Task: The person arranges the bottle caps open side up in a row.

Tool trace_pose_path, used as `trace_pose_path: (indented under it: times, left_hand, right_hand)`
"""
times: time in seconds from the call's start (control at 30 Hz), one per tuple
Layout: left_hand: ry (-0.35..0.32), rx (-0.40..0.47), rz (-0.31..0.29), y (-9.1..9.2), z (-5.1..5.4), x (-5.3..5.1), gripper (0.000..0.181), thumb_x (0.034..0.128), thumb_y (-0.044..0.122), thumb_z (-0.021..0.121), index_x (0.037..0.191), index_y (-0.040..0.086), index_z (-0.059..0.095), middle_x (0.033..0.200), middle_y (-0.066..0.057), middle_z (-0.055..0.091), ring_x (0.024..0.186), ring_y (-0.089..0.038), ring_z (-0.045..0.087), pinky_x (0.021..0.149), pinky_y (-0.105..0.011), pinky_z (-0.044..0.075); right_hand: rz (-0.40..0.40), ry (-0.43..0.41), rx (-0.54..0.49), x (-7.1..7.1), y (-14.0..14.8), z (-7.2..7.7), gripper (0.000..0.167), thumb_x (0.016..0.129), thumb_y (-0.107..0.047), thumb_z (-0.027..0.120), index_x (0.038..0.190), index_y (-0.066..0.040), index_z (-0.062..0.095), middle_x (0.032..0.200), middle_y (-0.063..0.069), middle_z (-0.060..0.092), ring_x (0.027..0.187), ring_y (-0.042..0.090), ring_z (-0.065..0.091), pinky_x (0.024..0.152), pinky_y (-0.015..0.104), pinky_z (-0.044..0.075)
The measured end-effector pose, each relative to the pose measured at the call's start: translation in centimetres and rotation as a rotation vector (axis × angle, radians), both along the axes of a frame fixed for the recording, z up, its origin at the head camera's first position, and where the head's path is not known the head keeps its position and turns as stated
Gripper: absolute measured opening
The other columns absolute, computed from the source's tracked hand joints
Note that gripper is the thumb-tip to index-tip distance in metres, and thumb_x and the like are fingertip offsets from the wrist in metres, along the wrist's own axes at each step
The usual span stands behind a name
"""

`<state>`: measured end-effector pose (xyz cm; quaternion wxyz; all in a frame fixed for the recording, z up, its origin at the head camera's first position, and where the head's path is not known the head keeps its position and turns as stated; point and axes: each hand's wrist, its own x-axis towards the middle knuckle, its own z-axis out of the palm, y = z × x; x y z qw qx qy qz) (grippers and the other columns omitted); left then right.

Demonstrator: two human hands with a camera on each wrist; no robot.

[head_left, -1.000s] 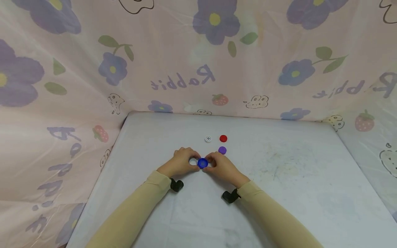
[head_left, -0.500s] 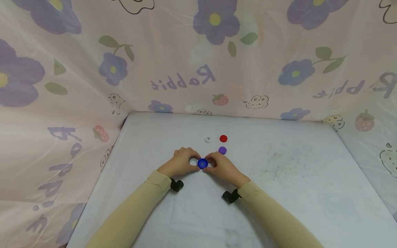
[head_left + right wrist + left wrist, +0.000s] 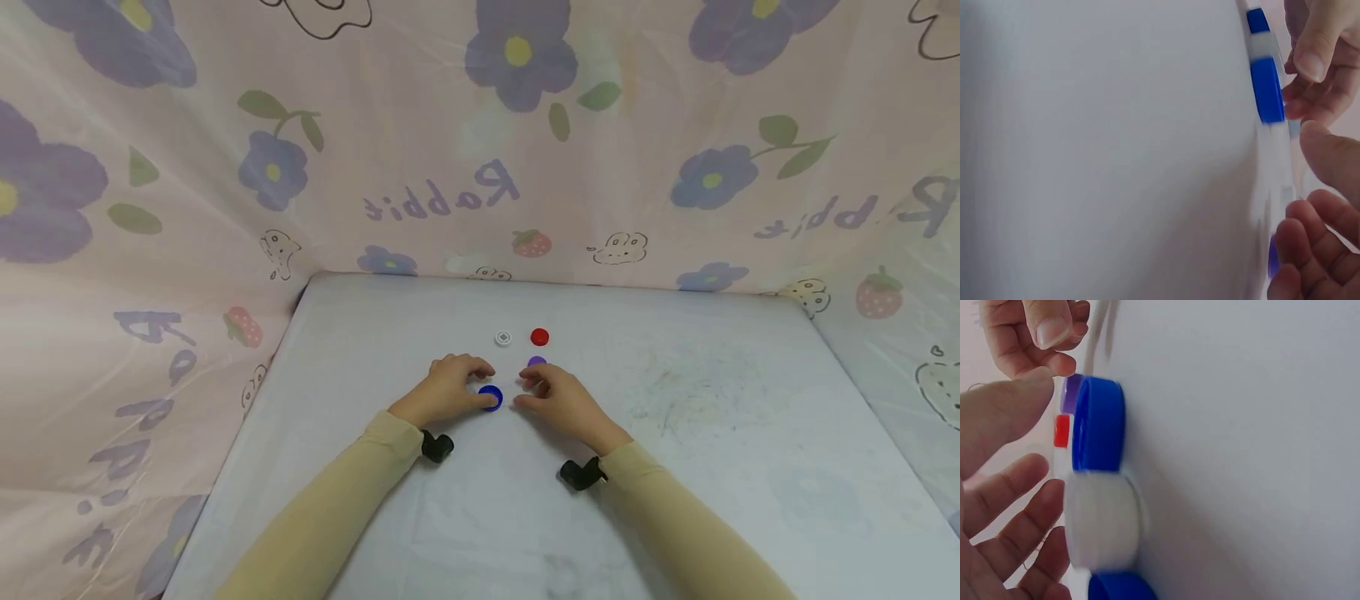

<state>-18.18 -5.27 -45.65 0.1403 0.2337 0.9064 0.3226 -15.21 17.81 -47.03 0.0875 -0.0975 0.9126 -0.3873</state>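
A blue bottle cap (image 3: 491, 394) lies hollow side up on the table between my hands. My left hand (image 3: 448, 389) is spread loosely over it, thumb across its near rim in the head view. In the left wrist view the blue cap (image 3: 1102, 425) stands in a row with a white cap (image 3: 1104, 519) and a second blue cap (image 3: 1119, 586); my left hand hides these two in the head view. My right hand (image 3: 567, 406), fingers parted and holding nothing, is just right of the blue cap. Its fingers partly cover a purple cap (image 3: 537, 361).
Behind the hands lie a red cap (image 3: 540, 337) and a white cap with a grey mark (image 3: 503, 338). A white cover lies over the table (image 3: 712, 500). Patterned cloth (image 3: 420, 133) hangs around its back and sides. Each wrist wears a small black camera (image 3: 581, 475).
Both hands have let go of the blue cap, which stays in place. The right hand has drawn back to the right, and the left fingers have parted from the rim.
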Motion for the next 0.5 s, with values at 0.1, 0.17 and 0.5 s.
trace_pose_path:
  times: [0.1, 0.17, 0.5]
  left_hand:
    - [0.006, 0.009, 0.006, 0.8, 0.2, -0.2, 0.048, 0.0829, 0.038, 0.076, 0.122, 0.014, 0.064, 0.114, 0.001, 0.064, 0.109, -0.019, 0.050, 0.099, -0.042, 0.028]
    - [0.017, 0.014, 0.013, 1.3, 0.1, -0.4, 0.048, 0.0831, 0.038, 0.076, 0.123, 0.014, 0.064, 0.114, 0.001, 0.064, 0.109, -0.020, 0.050, 0.099, -0.042, 0.028]
    - [0.020, 0.006, 0.050, 4.1, -0.2, -1.1, 0.049, 0.0839, 0.039, 0.075, 0.126, 0.017, 0.062, 0.112, 0.001, 0.064, 0.106, -0.019, 0.052, 0.100, -0.043, 0.029]
  right_hand:
    - [-0.027, -0.005, -0.001, -0.1, 1.0, 0.2, 0.043, 0.083, -0.033, 0.077, 0.119, -0.015, 0.062, 0.099, -0.005, 0.063, 0.087, 0.013, 0.058, 0.078, 0.033, 0.049]
    - [-0.046, -0.005, -0.002, -0.1, 1.6, 0.4, 0.043, 0.084, -0.034, 0.077, 0.119, -0.016, 0.062, 0.100, -0.004, 0.062, 0.088, 0.015, 0.058, 0.076, 0.033, 0.049]
    - [-0.119, 0.004, -0.005, -0.9, 3.7, 0.3, 0.047, 0.086, -0.034, 0.074, 0.124, -0.013, 0.058, 0.105, 0.001, 0.061, 0.090, 0.018, 0.058, 0.073, 0.032, 0.050]
